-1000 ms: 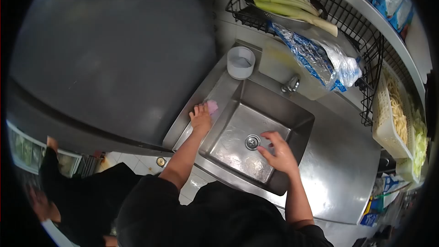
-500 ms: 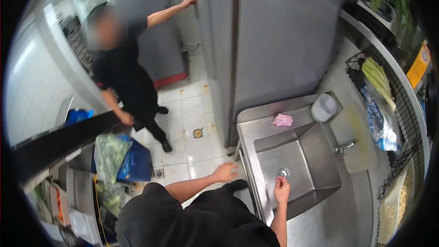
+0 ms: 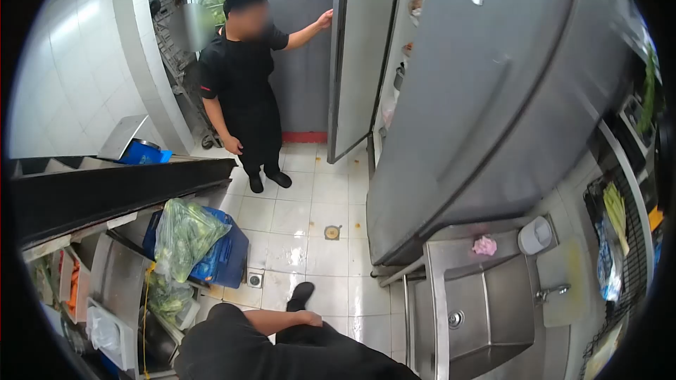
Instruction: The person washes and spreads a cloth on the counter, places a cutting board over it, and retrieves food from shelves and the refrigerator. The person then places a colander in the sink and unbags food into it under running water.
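My left hand (image 3: 310, 319) hangs low in front of my body, beside my dark clothing and above the tiled floor. Its fingers are tucked or hidden, so I cannot make out whether they hold anything. My right hand is out of view. To the right of my body stands a steel sink (image 3: 440, 260) with a drain in its basin. A crumpled pink cloth (image 3: 484, 245) and a white tub (image 3: 535, 235) sit on its back ledge.
A co-worker (image 3: 246, 77) in black holds the edge of an opened tall fridge door (image 3: 346, 63). Bagged green vegetables (image 3: 186, 236) rest on a blue crate (image 3: 236, 257) at left. The fridge's grey side (image 3: 486, 91) rises behind the sink. A floor drain (image 3: 332, 232) shows in the tiles.
My view has swung left and up. My right hand has left the view above the sink. My left hand has drawn in towards my body. The co-worker has pulled the fridge door open.
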`<state>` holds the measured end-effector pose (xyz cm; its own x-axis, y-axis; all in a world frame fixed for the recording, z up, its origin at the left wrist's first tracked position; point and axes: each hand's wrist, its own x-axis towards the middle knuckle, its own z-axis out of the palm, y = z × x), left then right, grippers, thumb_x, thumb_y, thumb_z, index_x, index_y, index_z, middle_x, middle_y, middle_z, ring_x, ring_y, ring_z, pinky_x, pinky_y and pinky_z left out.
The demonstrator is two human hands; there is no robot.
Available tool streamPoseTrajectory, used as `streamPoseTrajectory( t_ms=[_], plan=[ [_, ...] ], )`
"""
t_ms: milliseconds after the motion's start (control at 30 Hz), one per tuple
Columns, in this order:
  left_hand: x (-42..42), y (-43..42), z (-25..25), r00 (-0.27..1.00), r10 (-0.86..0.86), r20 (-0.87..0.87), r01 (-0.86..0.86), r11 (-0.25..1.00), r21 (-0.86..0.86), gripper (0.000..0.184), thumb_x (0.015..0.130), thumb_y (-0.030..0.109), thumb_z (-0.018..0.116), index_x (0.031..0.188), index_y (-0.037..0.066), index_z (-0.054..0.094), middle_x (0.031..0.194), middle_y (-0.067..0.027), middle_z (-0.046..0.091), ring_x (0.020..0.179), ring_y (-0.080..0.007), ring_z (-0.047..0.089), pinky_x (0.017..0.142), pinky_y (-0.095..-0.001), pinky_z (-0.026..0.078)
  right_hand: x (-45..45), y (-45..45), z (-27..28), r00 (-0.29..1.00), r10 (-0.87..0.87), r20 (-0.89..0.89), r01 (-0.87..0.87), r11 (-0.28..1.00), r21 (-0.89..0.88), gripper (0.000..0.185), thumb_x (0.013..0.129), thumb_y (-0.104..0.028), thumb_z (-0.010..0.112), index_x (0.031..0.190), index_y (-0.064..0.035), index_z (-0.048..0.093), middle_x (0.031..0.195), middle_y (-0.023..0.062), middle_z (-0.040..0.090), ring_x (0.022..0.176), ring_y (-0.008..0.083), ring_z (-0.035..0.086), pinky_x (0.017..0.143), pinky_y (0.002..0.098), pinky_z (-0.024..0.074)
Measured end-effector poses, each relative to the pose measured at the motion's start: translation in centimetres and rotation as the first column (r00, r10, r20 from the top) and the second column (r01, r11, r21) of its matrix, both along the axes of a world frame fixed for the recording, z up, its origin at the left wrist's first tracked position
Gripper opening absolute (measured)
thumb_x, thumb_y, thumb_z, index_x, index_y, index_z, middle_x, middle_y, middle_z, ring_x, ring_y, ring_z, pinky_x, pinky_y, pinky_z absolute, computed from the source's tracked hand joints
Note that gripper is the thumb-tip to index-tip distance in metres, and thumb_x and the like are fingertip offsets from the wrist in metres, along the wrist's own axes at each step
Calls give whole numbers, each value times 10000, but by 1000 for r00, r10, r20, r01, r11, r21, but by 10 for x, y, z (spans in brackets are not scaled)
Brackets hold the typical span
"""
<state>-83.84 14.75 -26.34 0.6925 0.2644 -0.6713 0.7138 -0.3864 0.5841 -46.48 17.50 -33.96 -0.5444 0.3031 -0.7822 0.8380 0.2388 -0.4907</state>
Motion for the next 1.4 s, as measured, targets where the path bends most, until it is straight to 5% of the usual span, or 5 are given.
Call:
streamPoseTrajectory(
  t_ms=[67, 400, 633, 1000, 1400],
  plan=[
    [-38, -13, 11, 862, 498, 98, -503, 863, 38, 358, 891, 313, 510, 1061, 62, 702, 1142, -177, 667, 1105, -345, 621, 882, -474, 506, -35, 1, 36, 977, -199, 77, 200, 980, -4, 478, 890, -357, 621, 1203, 3, 623, 1176, 207, 656, 1081, 308, 634, 918, 378, 492],
    [-214, 18, 147, 498, 863, -80, -865, 502, 28, 502, 930, 496, 540, 1224, 92, 590, 1204, -212, 618, 1162, -409, 559, 940, -532, 456, -220, 39, 146, 693, -720, -39, 720, 694, -9, 474, 887, -339, 630, 1214, 4, 616, 1178, 193, 658, 1079, 290, 632, 920, 370, 491],
    [-268, 14, 138, 676, 642, -362, -733, 637, -240, 1036, 793, 847, 394, 1291, -47, 554, 1350, -260, 527, 1281, -385, 490, 1039, -451, 410, -279, 49, 181, 598, -797, -86, 788, 604, -117, 473, 884, -326, 637, 1222, 4, 611, 1179, 183, 659, 1077, 278, 631, 921, 365, 490],
    [-239, 52, 157, 715, 694, 80, -619, 682, -389, 442, 935, 382, 574, 908, -52, 653, 765, -133, 652, 714, -201, 594, 655, -400, 458, -273, 44, 178, 347, -931, 113, 746, 201, -635, 472, 881, -305, 648, 1235, 4, 603, 1182, 167, 662, 1075, 259, 629, 923, 356, 489],
    [-161, 126, 241, 909, 417, 2, -394, 861, -322, 469, 960, 362, 531, 1089, -76, 634, 1071, -198, 666, 975, -282, 626, 858, -385, 469, -248, 14, 179, 155, -933, 325, 560, -189, -807, 474, 877, -283, 660, 1248, 4, 595, 1184, 150, 664, 1072, 238, 626, 926, 346, 487]
  ],
)
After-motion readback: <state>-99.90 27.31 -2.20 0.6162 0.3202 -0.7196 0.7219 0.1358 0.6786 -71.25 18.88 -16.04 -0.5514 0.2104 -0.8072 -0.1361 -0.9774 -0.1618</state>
